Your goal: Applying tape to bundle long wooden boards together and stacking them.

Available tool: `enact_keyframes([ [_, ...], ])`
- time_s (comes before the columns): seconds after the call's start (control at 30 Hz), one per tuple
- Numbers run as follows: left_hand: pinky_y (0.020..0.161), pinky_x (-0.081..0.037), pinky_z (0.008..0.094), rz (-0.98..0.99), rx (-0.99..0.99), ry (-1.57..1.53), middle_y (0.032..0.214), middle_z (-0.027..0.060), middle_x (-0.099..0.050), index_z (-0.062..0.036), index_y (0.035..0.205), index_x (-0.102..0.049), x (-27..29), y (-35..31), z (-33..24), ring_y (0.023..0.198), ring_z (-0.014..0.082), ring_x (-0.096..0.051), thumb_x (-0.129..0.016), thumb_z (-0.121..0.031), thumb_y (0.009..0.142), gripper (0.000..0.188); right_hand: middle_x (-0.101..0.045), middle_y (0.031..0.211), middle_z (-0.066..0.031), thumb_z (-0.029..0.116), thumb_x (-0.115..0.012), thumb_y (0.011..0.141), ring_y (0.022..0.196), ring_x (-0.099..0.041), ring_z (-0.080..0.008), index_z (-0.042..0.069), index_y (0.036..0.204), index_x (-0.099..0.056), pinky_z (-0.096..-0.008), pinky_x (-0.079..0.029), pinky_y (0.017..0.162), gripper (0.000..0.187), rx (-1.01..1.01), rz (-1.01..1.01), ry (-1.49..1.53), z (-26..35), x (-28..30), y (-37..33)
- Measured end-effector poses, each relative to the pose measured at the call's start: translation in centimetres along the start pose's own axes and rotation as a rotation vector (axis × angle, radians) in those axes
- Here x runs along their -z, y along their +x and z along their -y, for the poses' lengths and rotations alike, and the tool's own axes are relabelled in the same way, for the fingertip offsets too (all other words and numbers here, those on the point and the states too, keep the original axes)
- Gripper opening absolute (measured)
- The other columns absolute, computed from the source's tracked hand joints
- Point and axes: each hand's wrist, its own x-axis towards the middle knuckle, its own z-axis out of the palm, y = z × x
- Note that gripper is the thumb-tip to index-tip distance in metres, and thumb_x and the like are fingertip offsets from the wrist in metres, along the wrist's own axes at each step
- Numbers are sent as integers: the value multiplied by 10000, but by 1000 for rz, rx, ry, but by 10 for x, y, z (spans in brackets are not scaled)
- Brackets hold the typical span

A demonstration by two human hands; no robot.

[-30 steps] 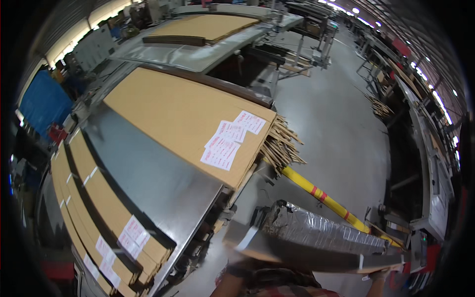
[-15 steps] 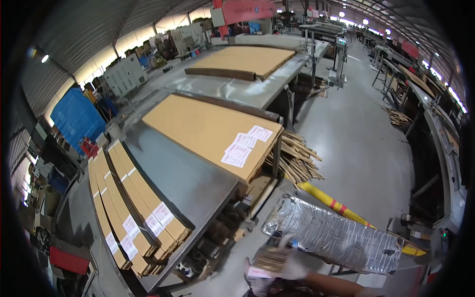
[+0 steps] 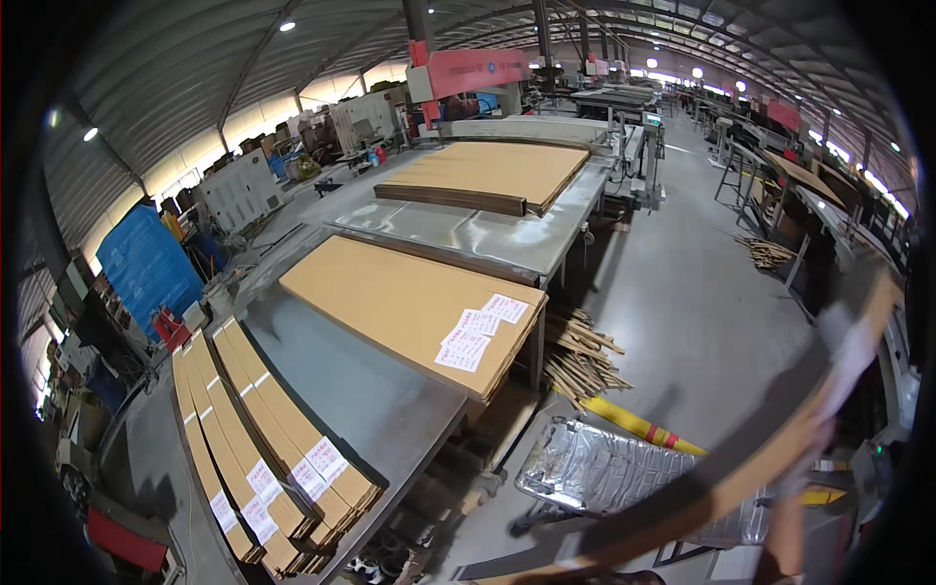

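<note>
A long brown board strip (image 3: 746, 480), possibly a bundle of several, slants across the lower right, blurred by motion. Near its raised far end my right hand (image 3: 846, 359), in a pale glove, is closed around it. The bare right forearm (image 3: 786, 531) rises from the lower edge below. My left hand is out of sight, and the strip's near end runs off the bottom of the picture. Beneath the strip lies a long padded bench top (image 3: 595, 468) wrapped in shiny silver film, partly covered by it.
On the metal table (image 3: 327, 336) at left lie bundled brown strips (image 3: 258, 429) with white labels and a labelled board stack (image 3: 409, 307). Another board stack (image 3: 487, 174) sits farther back. Thin sticks (image 3: 580, 356) and a yellow bar (image 3: 624, 417) are beside the wrapped bench.
The strip has swung up into view across the lower right. My right hand has moved from the bottom middle to the right; my left hand has left the picture. The view has tilted up.
</note>
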Motion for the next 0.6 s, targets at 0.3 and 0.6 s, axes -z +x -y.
enact_keyframes([
  [0.3, 995, -439, 440, 419, 25, -654, 1217, 86, -592, -48, 1260, -492, -102, 86, -120, 1116, 258, -559, -616, -482, 885, 587, -555, 1268, -126, 323, -665, 859, 1159, -546, -247, 66, 1327, -463, -392, -443, 991, 571, -197, 236, 793, 58, -100, -110],
  [0.6, 1027, -393, 470, -76, -168, -557, 1260, 95, -550, -77, 1288, -478, 14, 81, -108, 1206, 278, -487, -555, -362, 898, 489, -661, 868, -12, 138, -680, 889, 797, -584, -102, 62, 1011, -679, -264, -484, 717, 144, -356, 1367, -187, 112, -279, -163],
])
